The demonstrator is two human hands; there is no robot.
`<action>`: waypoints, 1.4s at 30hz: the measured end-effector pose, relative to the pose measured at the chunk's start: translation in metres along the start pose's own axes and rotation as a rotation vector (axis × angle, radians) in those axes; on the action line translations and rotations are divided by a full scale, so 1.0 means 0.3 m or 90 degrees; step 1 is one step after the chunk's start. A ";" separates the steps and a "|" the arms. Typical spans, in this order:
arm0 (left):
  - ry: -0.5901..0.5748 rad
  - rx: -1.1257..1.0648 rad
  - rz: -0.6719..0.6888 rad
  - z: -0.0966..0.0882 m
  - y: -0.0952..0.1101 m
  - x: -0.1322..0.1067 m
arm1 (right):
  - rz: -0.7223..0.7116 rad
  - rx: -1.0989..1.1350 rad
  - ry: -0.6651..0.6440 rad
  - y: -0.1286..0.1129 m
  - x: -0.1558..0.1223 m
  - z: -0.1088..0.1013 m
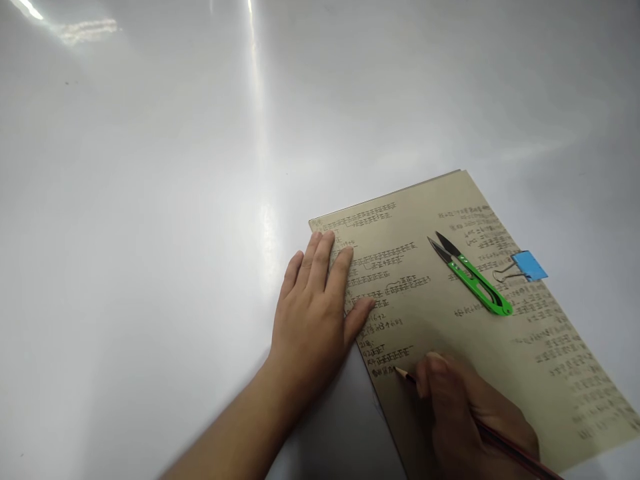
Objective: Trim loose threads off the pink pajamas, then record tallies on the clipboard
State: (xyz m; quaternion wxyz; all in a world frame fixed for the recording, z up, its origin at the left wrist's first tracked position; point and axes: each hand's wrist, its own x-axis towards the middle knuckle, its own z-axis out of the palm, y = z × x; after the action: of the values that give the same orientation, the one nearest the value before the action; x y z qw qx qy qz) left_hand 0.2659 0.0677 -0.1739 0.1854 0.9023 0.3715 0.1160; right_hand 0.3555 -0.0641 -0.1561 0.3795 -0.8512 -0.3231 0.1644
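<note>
My right hand (465,413) is closed around a dark pencil (505,445), whose sharpened tip touches the paper at the end of a handwritten line. The sheet of paper (425,313) is tan and covered with handwritten tally marks and characters. Across its left edge lies my left hand (320,300), flat with fingers spread, partly on the paper and partly on the table. Green thread snips (480,283) with dark blades rest on the sheet, above my right hand. A blue binder clip (530,265) grips the sheet's right edge.
The glossy white table (150,200) fills the rest of the view. Bright light reflections streak its surface. Another layer shows under the sheet's top edge.
</note>
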 end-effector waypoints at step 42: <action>0.013 -0.003 0.004 -0.001 0.003 0.000 | 0.007 -0.050 0.008 -0.018 -0.004 0.001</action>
State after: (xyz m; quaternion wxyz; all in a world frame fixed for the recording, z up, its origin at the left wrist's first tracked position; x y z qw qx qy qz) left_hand 0.2663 0.0672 -0.1733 0.1834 0.9017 0.3704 0.1270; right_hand 0.3521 -0.0619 -0.1523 0.3471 -0.8681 -0.3223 0.1486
